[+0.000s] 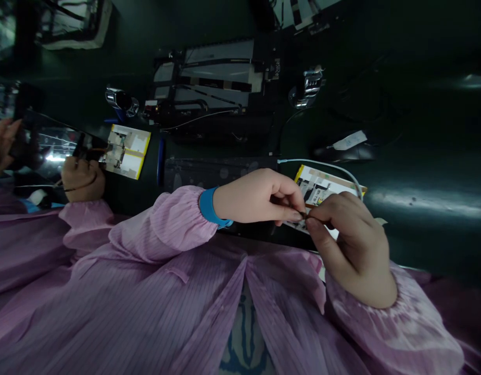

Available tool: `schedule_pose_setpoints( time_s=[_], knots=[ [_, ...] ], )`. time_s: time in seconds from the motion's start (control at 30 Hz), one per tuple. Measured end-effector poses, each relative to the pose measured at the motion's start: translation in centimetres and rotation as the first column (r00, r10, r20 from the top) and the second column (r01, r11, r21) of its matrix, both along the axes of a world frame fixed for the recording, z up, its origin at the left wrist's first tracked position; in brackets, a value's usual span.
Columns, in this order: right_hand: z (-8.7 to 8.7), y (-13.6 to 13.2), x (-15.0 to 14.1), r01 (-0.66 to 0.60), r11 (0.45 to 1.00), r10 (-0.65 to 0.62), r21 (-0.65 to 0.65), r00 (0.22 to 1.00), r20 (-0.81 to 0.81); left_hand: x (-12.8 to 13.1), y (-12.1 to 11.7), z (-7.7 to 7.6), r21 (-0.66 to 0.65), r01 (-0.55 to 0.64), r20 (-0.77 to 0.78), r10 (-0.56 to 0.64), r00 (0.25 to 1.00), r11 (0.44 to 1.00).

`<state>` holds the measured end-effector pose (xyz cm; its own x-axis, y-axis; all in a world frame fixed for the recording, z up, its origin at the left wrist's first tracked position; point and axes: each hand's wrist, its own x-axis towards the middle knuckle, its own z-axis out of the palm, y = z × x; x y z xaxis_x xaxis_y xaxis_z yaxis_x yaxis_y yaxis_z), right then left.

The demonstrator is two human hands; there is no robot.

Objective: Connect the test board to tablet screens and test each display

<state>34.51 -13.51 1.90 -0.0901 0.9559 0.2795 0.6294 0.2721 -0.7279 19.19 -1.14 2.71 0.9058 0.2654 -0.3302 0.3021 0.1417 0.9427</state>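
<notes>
My left hand (260, 198), with a blue wristband (208, 208), is closed in a pinch. Fingertip to fingertip with it, my right hand (353, 245) pinches too. Between the fingertips shows a tiny dark piece, too small to make out. Just beneath and behind my hands lies a white, yellow-edged flat assembly (342, 183) with small circuit parts on it; my fingers partly hide it. A thin pale cable (334, 164) curves over its far side. To the left, partly behind my left forearm, lies a dark flat panel (220, 171).
Opened tablet-like housings (219, 78) lie farther back. Two shiny metal objects (311, 86) flank the middle one. A black object with a white label (350, 140) is at right. At left, a co-worker's hands (82, 177) are near another yellow-edged assembly (127, 151) and a blue stick (161, 161).
</notes>
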Motion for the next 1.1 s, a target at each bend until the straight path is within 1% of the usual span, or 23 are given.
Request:
schedule_pose_setpoints(
  time_s=[0.23, 0.43, 0.57, 0.63, 0.73, 0.97, 1.03, 1.1],
  knots=[
    [-0.09, -0.11, 0.06, -0.011, 1.000, 0.011, -0.011, 1.000, -0.009, -0.03, 0.20, 0.17, -0.004, 0.021, -0.004, -0.021, 1.000, 1.000],
    [-0.18, -0.04, -0.09, -0.011, 1.000, 0.011, -0.004, 1.000, 0.011, -0.02, 0.07, 0.12, -0.012, 0.014, -0.004, -0.014, 1.000, 1.000],
    [-0.19, -0.01, -0.22, -0.010, 1.000, 0.009, 0.020, 0.999, 0.048, -0.12, 0.05, 0.09, 0.013, 0.009, 0.019, -0.010, 1.000, 1.000],
    [-0.27, 0.02, -0.25, -0.011, 0.999, 0.009, 0.038, 0.998, 0.069, -0.18, 0.04, 0.13, 0.054, 0.010, 0.046, -0.012, 0.999, 0.998],
    [-0.41, 0.08, -0.23, -0.007, 0.998, 0.002, 0.055, 0.997, 0.078, -0.24, -0.01, 0.24, 0.154, -0.005, 0.087, -0.009, 0.996, 0.988],
    [-0.53, 0.21, -0.05, -0.007, 0.999, 0.004, 0.050, 0.997, 0.075, -0.43, -0.22, 0.07, 0.354, -0.006, 0.134, -0.045, 0.990, 0.935],
    [-0.52, 0.22, 0.03, -0.006, 0.998, 0.000, 0.063, 0.997, 0.080, -0.44, -0.30, 0.01, 0.401, -0.012, 0.129, -0.044, 0.991, 0.916],
    [-0.47, 0.18, 0.15, 0.000, 0.997, -0.006, 0.080, 0.997, 0.081, -0.43, -0.40, 0.02, 0.430, -0.020, 0.093, -0.022, 0.995, 0.903]
  ],
)
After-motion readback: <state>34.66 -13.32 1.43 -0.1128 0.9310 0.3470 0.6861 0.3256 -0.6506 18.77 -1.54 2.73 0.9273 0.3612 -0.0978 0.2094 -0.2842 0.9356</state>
